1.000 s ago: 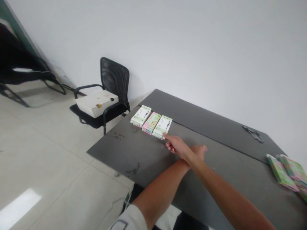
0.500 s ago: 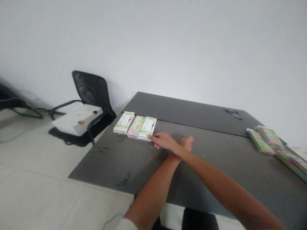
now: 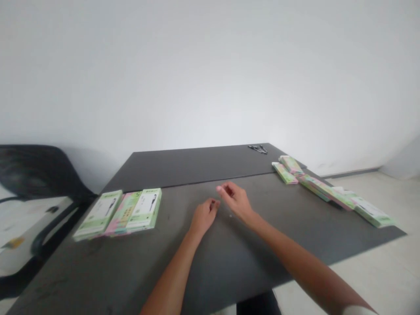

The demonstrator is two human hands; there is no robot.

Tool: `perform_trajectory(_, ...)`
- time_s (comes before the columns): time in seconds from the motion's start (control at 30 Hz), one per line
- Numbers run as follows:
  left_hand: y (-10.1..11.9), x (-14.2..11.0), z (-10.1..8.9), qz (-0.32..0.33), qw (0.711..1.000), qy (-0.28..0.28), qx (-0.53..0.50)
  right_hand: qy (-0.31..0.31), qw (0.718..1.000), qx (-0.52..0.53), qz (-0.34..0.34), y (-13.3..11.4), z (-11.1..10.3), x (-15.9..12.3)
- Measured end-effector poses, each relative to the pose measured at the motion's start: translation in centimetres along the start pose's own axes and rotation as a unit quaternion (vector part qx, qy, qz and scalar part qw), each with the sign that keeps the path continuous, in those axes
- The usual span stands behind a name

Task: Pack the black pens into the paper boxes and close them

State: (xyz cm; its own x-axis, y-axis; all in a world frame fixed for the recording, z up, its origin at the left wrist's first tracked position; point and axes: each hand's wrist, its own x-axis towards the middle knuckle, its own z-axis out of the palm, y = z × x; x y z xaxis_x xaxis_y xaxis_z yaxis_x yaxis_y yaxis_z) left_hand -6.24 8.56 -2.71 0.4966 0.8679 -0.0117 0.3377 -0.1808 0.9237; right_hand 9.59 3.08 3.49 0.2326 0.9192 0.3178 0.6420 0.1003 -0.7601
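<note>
My left hand [image 3: 204,216] rests low over the dark grey table [image 3: 183,262], its fingers loosely bent and no object visible in them. Beside it on the right, slightly higher, is my right hand [image 3: 236,201], with thumb and fingers apart around bare air. The two hands do not touch. Left of them lies a row of flat boxes: a green-and-white box [image 3: 144,210] with a dark pen-like picture, a pink-and-green box [image 3: 124,214], and another green-and-white box [image 3: 100,214]. The row's right-hand box is nearest my left hand.
More flat boxes lie along the table's right side: a green box [image 3: 285,173], a pink-and-green box [image 3: 291,165], a long pink-and-green group [image 3: 324,188] and a green-and-white box [image 3: 372,211]. Dark metal tools [image 3: 258,149] lie far back. A black chair [image 3: 42,170] holds a white carton [image 3: 29,223].
My right hand has left the right-hand box of the row and swung right. My forearms are no longer crossed. The view has turned right, and the row of boxes stays in place.
</note>
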Motion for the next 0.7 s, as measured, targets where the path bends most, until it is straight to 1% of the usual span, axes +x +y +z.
perform_trajectory(0.07,0.1,0.2,0.0,0.018,0.998,0.015,0.062,0.072,0.997,-0.028,0.01,4.5,-3.5,0.4)
perform_trajectory(0.13,0.1,0.3,0.0,0.026,0.994,0.027,0.103,0.123,0.99,-0.061,0.015,8.8,-6.4,0.7)
perform_trajectory(0.2,0.1,0.4,0.0,0.03,0.99,0.039,0.129,0.155,0.983,-0.1,0.016,12.6,-8.6,1.2)
perform_trajectory(0.27,0.2,0.4,0.0,0.032,0.987,0.047,0.148,0.168,0.976,-0.137,0.014,15.6,-9.8,2.4)
perform_trajectory(0.37,0.3,0.2,0.1,0.035,0.983,0.057,0.17,0.167,0.968,-0.187,0.014,18.8,-10.3,5.9)
perform_trajectory(0.47,0.2,0.1,0.4,0.033,0.98,0.061,0.184,0.163,0.958,-0.233,0.025,21.0,-9.7,10.9)
perform_trajectory(0.57,-0.1,0.2,0.7,0.017,0.978,0.066,0.197,0.168,0.945,-0.276,0.049,23.2,-9.1,16.3)
perform_trajectory(0.7,-0.6,0.0,0.6,-0.009,0.976,0.053,0.209,0.184,0.923,-0.325,0.092,26.6,-9.1,22.3)
